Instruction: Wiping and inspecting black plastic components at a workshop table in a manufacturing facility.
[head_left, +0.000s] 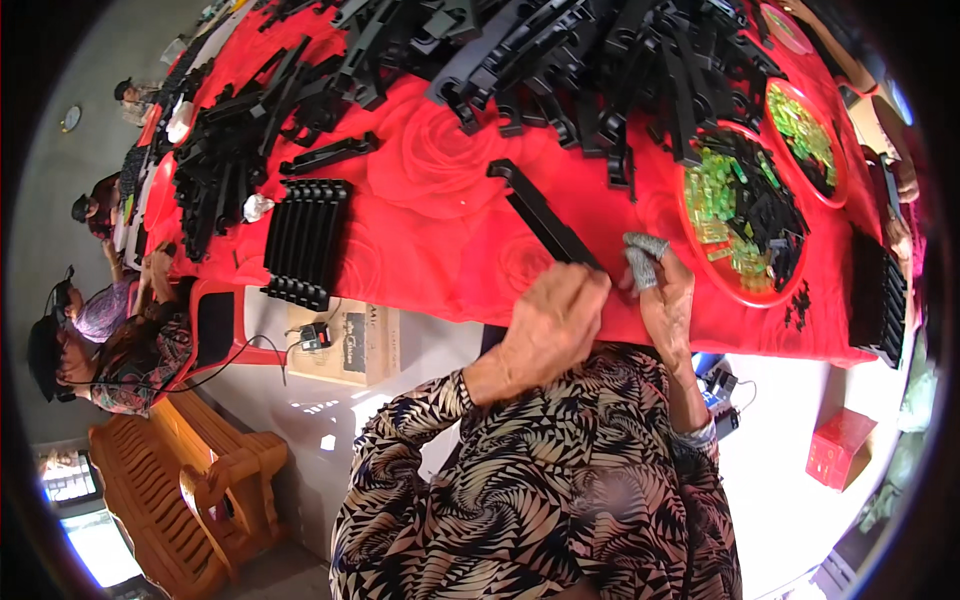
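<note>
My left hand point(555, 320) is closed around the near end of a long black plastic bar point(545, 218), which has a hollow channel along it and a hooked far end. The bar slants away to the far left over the red tablecloth point(430, 150). Just right of it is my right hand point(668, 305), with grey wrapping on two fingers. Those fingers are bent together, and whatever lies between them is too small or hidden to make out. Beyond my right hand, a red-rimmed bowl point(690, 235) holds clear green tubes point(712, 185) and small black parts point(770, 215).
A big heap of black bars point(560, 60) covers the far table. Bars stand in a row point(305, 240) at the near left edge, another stack point(878, 300) at the right. A second bowl point(838, 185) sits far right. Other people point(130, 350) work at left beside a wooden bench point(180, 490).
</note>
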